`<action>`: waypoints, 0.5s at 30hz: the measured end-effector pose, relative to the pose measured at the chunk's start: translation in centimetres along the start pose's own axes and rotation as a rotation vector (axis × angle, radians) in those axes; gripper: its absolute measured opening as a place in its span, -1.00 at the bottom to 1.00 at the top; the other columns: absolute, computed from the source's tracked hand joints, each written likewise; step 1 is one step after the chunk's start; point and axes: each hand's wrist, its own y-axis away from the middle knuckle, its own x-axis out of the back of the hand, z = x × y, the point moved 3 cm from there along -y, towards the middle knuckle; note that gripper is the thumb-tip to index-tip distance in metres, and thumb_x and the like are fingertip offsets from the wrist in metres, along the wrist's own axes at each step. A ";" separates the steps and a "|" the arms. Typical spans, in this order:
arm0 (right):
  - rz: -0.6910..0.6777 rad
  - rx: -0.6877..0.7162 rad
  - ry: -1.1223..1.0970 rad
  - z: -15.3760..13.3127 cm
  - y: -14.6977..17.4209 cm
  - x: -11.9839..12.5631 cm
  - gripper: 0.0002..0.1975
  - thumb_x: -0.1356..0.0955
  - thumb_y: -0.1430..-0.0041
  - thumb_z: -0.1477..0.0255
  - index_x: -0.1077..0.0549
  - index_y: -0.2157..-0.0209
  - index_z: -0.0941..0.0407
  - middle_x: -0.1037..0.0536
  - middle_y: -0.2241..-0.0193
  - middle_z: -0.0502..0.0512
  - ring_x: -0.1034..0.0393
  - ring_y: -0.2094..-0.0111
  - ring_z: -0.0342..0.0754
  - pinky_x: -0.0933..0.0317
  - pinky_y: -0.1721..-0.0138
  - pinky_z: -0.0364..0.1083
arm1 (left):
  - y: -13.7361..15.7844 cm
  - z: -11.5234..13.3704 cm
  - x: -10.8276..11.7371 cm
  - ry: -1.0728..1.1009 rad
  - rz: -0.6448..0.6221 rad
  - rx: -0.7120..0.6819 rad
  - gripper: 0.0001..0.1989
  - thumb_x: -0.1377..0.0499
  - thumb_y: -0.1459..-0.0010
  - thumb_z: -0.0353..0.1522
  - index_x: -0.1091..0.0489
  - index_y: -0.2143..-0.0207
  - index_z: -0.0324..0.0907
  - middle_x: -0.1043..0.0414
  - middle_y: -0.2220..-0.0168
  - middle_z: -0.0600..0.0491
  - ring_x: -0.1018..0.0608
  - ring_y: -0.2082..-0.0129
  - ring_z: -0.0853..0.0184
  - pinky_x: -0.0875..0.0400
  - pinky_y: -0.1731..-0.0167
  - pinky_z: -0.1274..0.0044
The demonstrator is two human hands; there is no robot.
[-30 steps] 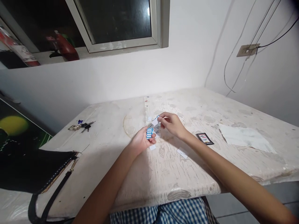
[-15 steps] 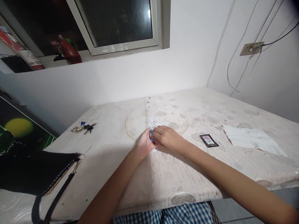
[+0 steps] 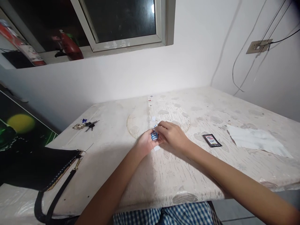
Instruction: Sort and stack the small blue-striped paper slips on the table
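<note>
In the head view, the two hands met above the desk point(image 3: 168, 179), near its middle. The left hand point(image 3: 145, 142) held a small blue-and-white piece point(image 3: 154, 135), its fingers curled under and around it so that the striped face showed between the hands. The right hand point(image 3: 172, 134) was bent over the piece's far right edge with its fingers drawn together; whether they pinched anything could not be told, since the knuckles hid the fingertips.

One white slip point(image 3: 153, 118) lay just beyond the hands, and a near slip point(image 3: 157, 148) lay just below the left hand. A dark-bordered packet point(image 3: 212, 140) lay well apart to the right.

For fine handling like this, the left hand did best as a steady cradle, firm enough to stop the piece tilting but not so tight as to bend it. The right hand's work called for light fingertip pressure at the edge, with the knuckles lifted clear of the striped face. Too low a wrist risked brushing the slips.
</note>
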 end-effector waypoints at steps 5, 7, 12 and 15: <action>-0.064 0.109 0.109 -0.5 0.2 -1.0 -0.83 -0.22 -0.05 0.56 -0.41 0.34 0.17 -0.39 0.36 0.15 -0.20 0.37 -0.03 -0.03 0.39 -0.08 | 0.1 0.0 -0.1 0.075 -0.021 0.011 -0.84 0.08 -0.14 -0.44 -0.25 0.44 -0.25 -0.27 0.55 0.04 -0.37 0.57 0.40 -0.32 0.54 0.55; -0.092 0.115 0.105 -0.7 0.3 -1.2 -0.86 -0.24 -0.01 0.56 -0.41 0.37 0.17 -0.38 0.36 0.15 -0.20 0.35 -0.01 -0.05 0.37 -0.07 | 0.1 -0.2 -0.1 0.077 -0.008 0.008 -0.84 0.07 -0.15 -0.41 -0.24 0.43 -0.23 -0.24 0.57 0.08 -0.33 0.60 0.42 -0.29 0.56 0.57; -0.048 0.033 -0.032 -0.6 0.3 -0.9 -0.84 -0.24 0.04 0.60 -0.42 0.41 0.17 -0.39 0.38 0.15 -0.21 0.35 -0.02 -0.09 0.35 -0.06 | 0.2 -0.2 -0.3 0.057 -0.006 -0.005 -0.85 0.08 -0.13 -0.44 -0.21 0.47 -0.23 -0.19 0.59 0.09 -0.30 0.62 0.44 -0.23 0.59 0.59; 0.088 -0.131 -0.337 0.1 0.0 -0.2 -0.78 -0.18 -0.08 0.58 -0.44 0.33 0.17 -0.43 0.38 0.13 -0.28 0.38 -0.08 -0.15 0.36 -0.09 | 0.2 0.1 -0.5 0.044 -0.005 -0.005 -0.81 0.10 -0.14 -0.44 -0.20 0.50 -0.24 -0.19 0.61 0.08 -0.28 0.65 0.44 -0.21 0.61 0.59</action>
